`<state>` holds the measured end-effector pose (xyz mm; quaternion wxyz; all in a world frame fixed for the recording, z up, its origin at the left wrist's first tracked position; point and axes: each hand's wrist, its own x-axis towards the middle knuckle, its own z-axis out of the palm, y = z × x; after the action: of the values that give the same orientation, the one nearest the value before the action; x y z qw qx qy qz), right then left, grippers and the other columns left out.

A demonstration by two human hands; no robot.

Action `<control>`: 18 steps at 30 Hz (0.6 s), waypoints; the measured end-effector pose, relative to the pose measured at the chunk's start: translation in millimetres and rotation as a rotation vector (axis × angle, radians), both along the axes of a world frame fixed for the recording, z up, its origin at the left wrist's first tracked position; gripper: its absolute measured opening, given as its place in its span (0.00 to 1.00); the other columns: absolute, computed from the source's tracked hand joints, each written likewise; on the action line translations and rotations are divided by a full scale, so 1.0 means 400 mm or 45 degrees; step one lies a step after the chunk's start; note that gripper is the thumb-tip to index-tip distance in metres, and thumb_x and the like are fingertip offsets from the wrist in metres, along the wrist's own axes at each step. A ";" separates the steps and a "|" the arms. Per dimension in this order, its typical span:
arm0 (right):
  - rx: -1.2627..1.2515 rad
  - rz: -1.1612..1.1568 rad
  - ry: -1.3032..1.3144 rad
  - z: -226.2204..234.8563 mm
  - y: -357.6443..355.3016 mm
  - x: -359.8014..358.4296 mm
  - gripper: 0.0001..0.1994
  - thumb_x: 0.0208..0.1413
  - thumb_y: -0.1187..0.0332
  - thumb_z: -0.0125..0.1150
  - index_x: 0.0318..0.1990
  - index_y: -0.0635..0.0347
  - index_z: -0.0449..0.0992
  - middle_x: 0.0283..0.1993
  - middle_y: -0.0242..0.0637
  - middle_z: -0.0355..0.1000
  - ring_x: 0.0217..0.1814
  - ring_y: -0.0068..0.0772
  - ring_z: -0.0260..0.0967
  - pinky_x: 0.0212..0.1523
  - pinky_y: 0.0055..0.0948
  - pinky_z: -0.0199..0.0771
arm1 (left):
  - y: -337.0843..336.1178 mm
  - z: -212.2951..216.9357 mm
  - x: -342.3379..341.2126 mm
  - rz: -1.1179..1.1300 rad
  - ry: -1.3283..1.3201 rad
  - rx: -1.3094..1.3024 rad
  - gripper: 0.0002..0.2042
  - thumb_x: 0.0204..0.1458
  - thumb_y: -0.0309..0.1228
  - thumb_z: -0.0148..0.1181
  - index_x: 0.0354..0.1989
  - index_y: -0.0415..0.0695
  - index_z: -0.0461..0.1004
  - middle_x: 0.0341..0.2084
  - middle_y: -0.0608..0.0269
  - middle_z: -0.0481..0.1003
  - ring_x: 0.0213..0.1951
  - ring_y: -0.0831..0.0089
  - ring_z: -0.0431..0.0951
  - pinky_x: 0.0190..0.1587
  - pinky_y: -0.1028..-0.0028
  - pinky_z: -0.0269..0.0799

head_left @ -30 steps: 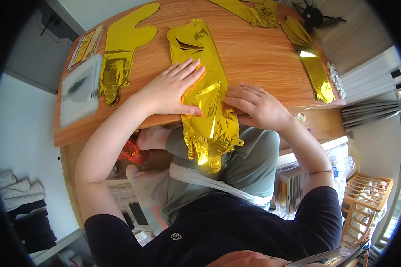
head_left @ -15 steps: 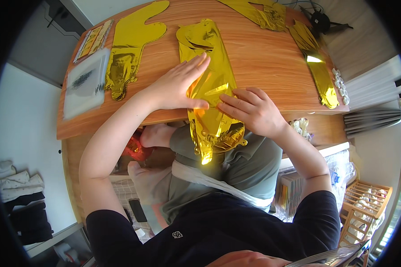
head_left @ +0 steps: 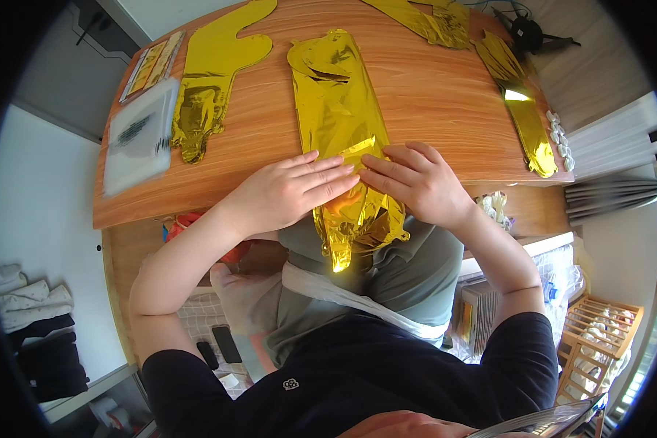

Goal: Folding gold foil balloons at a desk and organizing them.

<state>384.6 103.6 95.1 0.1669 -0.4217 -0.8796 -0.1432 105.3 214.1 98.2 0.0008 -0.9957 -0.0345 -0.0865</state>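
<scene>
A flat, uninflated gold foil balloon (head_left: 336,109) lies lengthwise at the table's front edge, its crinkled near end hanging over toward my lap. My left hand (head_left: 290,186) rests palm down across it, fingers stretched out to the right. From the other side my right hand (head_left: 418,184) lies on its right edge with fingers extended. The fingertips of both hands nearly meet over the foil, just below a bright fold. Neither hand grips it. The undersides of both palms are hidden.
More flat gold foil balloons lie around: one at the left (head_left: 223,58), one at the far right (head_left: 442,22), a narrow one (head_left: 522,117) by the right edge. A clear plastic pouch (head_left: 142,135) sits at the table's left. White twisted pieces (head_left: 559,142) line the right edge.
My left hand has moved down the balloon toward me, turning its fingers to point right beside my right hand. The balloon's near end has shifted slightly; my right hand stays nearly in place.
</scene>
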 end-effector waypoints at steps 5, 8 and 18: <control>-0.058 0.018 0.029 0.003 -0.005 0.009 0.24 0.51 0.68 0.63 0.59 0.47 0.79 0.63 0.28 0.75 0.60 0.36 0.73 0.58 0.37 0.71 | -0.009 -0.007 0.009 0.036 -0.106 0.017 0.22 0.63 0.33 0.49 0.66 0.48 0.70 0.63 0.60 0.73 0.66 0.67 0.71 0.68 0.61 0.68; -0.080 0.020 0.299 -0.007 -0.009 0.002 0.25 0.46 0.72 0.68 0.56 0.52 0.79 0.60 0.34 0.76 0.59 0.40 0.74 0.57 0.38 0.72 | -0.007 -0.007 0.009 0.022 -0.098 -0.017 0.21 0.63 0.32 0.49 0.65 0.48 0.71 0.63 0.60 0.73 0.66 0.66 0.71 0.67 0.61 0.69; -0.079 0.057 0.450 -0.035 -0.024 0.033 0.19 0.42 0.76 0.71 0.46 0.58 0.81 0.49 0.38 0.77 0.55 0.43 0.76 0.50 0.38 0.77 | -0.006 0.000 0.012 0.031 -0.128 -0.142 0.20 0.60 0.29 0.52 0.61 0.46 0.75 0.62 0.60 0.74 0.65 0.63 0.72 0.65 0.60 0.71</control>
<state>397.9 94.2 81.2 0.3091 -0.4255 -0.8498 -0.0360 110.0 211.6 98.4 -0.0555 -0.9880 -0.0515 -0.1344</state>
